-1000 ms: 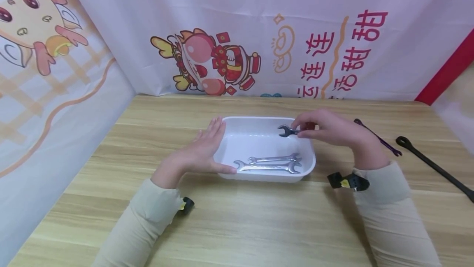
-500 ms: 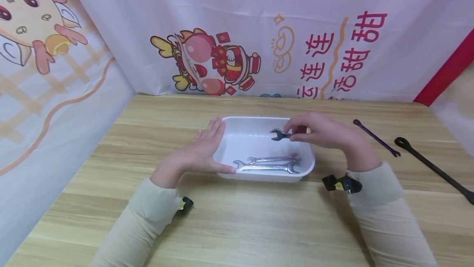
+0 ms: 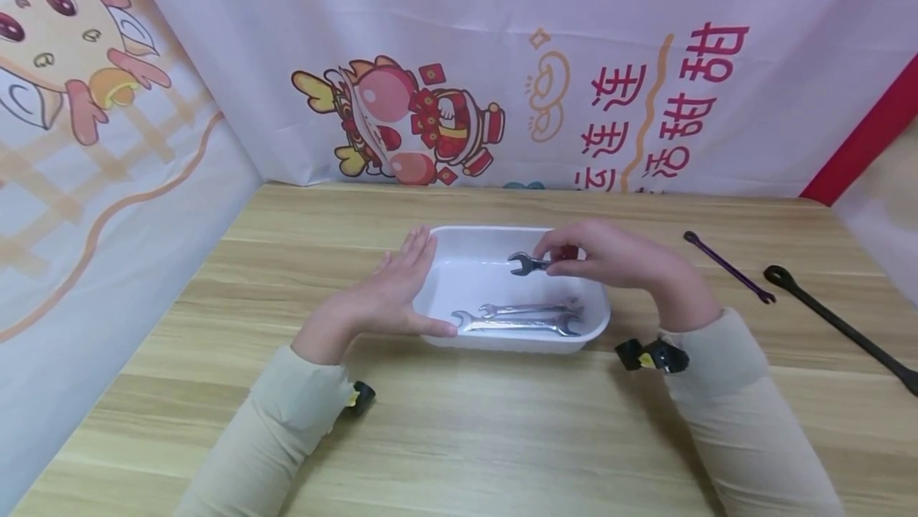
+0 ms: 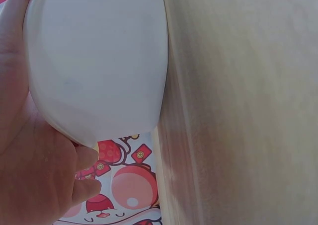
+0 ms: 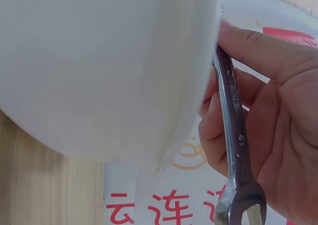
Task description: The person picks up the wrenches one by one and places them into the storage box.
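Observation:
A white plastic tray (image 3: pixel 505 346) stands on the table. Two silver open-end wrenches, a smaller wrench (image 3: pixel 527 309) and a longer wrench (image 3: pixel 512 324), lie inside along its near wall. My left hand (image 3: pixel 387 290) rests against the tray's left end, its fingers straight at the far corner and its thumb over the near rim. Over the right part of the tray, my right hand (image 3: pixel 598 254) pinches a third silver wrench (image 3: pixel 527 264) between thumb and fingers, one jaw end pointing left. In the right wrist view that wrench (image 5: pixel 236 130) bears the number 12.
To the right of the tray a thin purple wrench (image 3: pixel 729 267) lies slanted on the wooden table (image 3: pixel 488 437). Beyond it lies a longer black wrench (image 3: pixel 839 327). A printed white cloth (image 3: pixel 545 87) hangs behind the table, and another cloth (image 3: pixel 107 206) covers the left side.
My right hand has moved left and slightly down with the wrench, farther in over the tray. The left hand and the tray stay where they were.

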Available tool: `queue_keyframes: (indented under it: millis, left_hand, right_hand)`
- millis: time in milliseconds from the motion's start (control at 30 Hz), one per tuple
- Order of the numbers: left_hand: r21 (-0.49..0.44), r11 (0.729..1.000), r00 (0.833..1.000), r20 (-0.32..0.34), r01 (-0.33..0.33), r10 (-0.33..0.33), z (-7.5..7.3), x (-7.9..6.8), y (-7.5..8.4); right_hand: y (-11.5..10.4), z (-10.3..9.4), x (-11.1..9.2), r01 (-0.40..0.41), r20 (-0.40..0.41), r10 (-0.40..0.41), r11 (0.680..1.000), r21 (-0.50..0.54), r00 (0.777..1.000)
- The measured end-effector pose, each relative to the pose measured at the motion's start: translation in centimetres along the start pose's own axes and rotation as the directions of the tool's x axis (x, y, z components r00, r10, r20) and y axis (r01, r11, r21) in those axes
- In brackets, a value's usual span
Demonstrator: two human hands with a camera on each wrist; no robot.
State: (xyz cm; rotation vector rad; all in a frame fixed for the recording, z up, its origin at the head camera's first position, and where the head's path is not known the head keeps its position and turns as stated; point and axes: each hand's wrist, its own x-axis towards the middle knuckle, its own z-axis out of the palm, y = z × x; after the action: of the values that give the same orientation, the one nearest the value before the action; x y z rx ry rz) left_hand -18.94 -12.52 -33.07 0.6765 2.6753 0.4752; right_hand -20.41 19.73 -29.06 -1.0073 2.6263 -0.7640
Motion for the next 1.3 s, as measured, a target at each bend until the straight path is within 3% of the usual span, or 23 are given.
queue_keyframes:
  millis: [767,1067,1300]
  left_hand:
    - [0.004,1.0,1.0,-0.005,-0.001,0.001,0.0,0.1,-0.2]
    - [-0.008,1.0,1.0,0.0,-0.013,0.013,-0.1,-0.1,-0.2]
    - [-0.002,1.0,1.0,-0.005,-0.017,0.017,0.1,-0.1,-0.2]
  right_hand:
    - [-2.0,1.3,2.7,0.1,0.055,-0.102,0.994,0.036,0.993]
    - [-1.3,2.5,3.7,0.111,0.053,-0.115,0.991,0.079,0.992]
    - [-0.7,3.5,4.3,0.113,0.043,-0.114,0.993,0.029,0.993]
